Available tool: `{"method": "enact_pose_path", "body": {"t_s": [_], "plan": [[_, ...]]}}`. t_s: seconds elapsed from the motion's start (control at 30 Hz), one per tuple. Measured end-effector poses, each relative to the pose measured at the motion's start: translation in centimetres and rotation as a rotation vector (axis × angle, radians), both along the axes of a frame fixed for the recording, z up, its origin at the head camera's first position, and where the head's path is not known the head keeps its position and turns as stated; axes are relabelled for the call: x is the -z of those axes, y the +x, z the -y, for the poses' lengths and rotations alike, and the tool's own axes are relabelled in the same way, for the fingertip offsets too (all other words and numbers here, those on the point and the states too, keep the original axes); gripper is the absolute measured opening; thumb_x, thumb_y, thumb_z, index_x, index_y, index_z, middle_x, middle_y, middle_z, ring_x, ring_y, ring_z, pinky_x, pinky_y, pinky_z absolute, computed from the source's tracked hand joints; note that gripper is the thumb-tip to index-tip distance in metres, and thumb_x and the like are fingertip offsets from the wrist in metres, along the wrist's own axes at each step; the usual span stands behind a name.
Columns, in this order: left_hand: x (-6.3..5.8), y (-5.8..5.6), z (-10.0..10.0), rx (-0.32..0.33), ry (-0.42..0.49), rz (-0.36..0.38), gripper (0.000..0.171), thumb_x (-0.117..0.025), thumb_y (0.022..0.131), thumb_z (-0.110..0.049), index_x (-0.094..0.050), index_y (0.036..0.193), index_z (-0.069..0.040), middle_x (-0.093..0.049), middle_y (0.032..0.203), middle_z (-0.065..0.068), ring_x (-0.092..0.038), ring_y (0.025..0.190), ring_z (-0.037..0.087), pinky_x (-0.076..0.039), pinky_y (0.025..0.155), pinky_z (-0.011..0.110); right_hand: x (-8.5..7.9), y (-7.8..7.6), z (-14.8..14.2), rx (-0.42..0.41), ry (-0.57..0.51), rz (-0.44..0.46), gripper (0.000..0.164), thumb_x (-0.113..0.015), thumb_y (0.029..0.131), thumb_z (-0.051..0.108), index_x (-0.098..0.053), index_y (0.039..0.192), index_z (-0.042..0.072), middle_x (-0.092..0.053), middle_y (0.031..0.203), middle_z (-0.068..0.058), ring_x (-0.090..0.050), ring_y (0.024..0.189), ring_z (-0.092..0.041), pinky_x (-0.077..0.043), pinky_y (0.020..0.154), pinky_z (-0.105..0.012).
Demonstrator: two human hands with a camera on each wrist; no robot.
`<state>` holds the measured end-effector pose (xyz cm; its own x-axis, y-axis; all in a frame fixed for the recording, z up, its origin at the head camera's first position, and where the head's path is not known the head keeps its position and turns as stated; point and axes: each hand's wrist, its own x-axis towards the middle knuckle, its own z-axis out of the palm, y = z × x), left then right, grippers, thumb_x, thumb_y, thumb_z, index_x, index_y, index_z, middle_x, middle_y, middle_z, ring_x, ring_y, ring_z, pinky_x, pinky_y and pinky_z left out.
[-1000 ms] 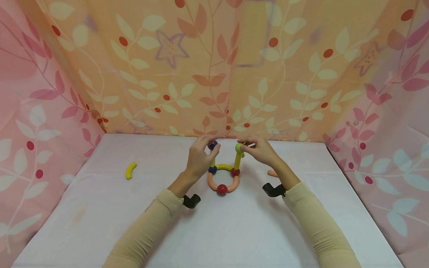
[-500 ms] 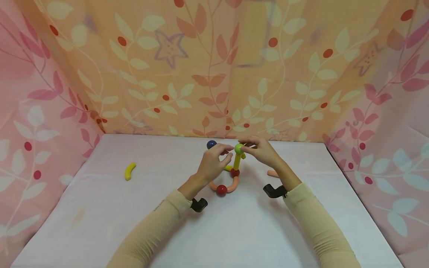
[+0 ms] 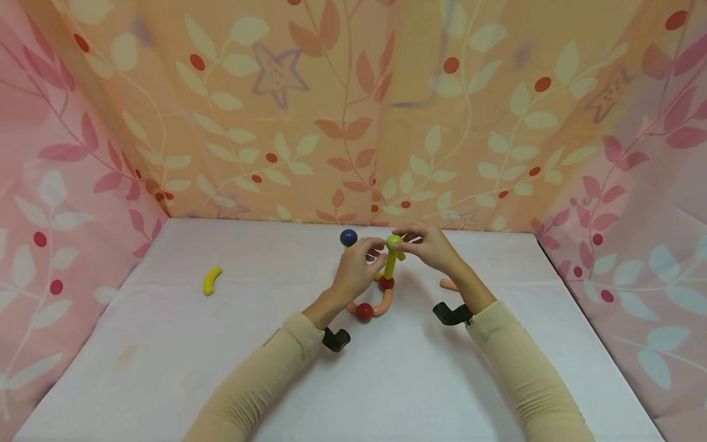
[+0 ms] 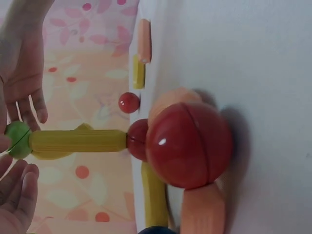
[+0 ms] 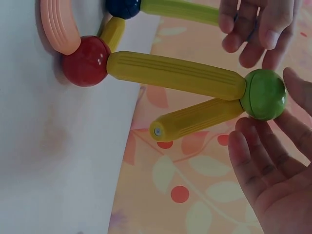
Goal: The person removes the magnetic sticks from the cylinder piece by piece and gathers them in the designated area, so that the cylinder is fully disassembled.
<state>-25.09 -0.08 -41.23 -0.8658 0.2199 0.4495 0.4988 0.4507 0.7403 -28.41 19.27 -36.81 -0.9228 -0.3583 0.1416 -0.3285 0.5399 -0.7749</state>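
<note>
In the head view my right hand pinches a green ball between thumb and fingers. This ball tops an upright yellow rod that stands on a red ball. A second yellow rod slants off the green ball, its far end free. My left hand is just left of the green ball, fingers loosely bent, gripping nothing. Behind that hand rises another post with a dark blue ball on top. Pink curved pieces and a large red ball form the ring's front; my left hand hides part of the ring.
A yellow curved piece lies alone at the table's left. On the right, a pink piece is partly behind my right forearm. The left wrist view also shows a loose red ball and a yellow piece. Patterned cloth walls surround the table.
My left hand has moved right, from beside the blue ball to close beside the green ball, and now covers part of the ring. My right hand stays at the green ball.
</note>
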Motion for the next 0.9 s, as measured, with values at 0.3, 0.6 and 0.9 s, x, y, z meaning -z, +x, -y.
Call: {"method": "enact_pose_path", "body": {"t_s": [0.3, 0.6, 0.9], "plan": [[0.53, 0.23, 0.22, -0.036, -0.015, 0.091, 0.03, -0.065, 0.092, -0.011, -0.064, 0.12, -0.001, -0.068, 0.116, 0.013, -0.068, 0.098, 0.023, -0.057, 0.088, 0.033, -0.21, 0.08, 0.21, -0.057, 0.014, -0.008, 0.033, -0.07, 0.09, 0.014, -0.067, 0.12, 0.003, -0.064, 0.121, -0.014, -0.062, 0.107, -0.03, -0.054, 0.092, -0.046], [0.35, 0.46, 0.36, -0.029, -0.011, 0.075, 0.03, -0.065, 0.093, -0.011, -0.064, 0.121, -0.001, -0.067, 0.118, 0.015, -0.067, 0.102, 0.027, -0.057, 0.089, 0.038, -0.15, 0.2, 0.38, -0.033, 0.05, -0.035, 0.032, -0.074, 0.087, 0.018, -0.07, 0.116, 0.005, -0.06, 0.109, -0.012, -0.056, 0.096, -0.025, -0.054, 0.088, -0.042], [0.42, 0.59, 0.1, -0.067, -0.045, 0.048, 0.03, -0.065, 0.092, -0.01, -0.064, 0.121, -0.004, -0.067, 0.12, 0.012, -0.066, 0.104, 0.026, -0.057, 0.089, 0.035, -0.52, 0.24, 0.18, -0.105, 0.028, -0.014, 0.028, -0.069, 0.089, 0.01, -0.069, 0.116, 0.004, -0.064, 0.116, -0.013, -0.059, 0.107, -0.029, -0.052, 0.094, -0.05]]}}
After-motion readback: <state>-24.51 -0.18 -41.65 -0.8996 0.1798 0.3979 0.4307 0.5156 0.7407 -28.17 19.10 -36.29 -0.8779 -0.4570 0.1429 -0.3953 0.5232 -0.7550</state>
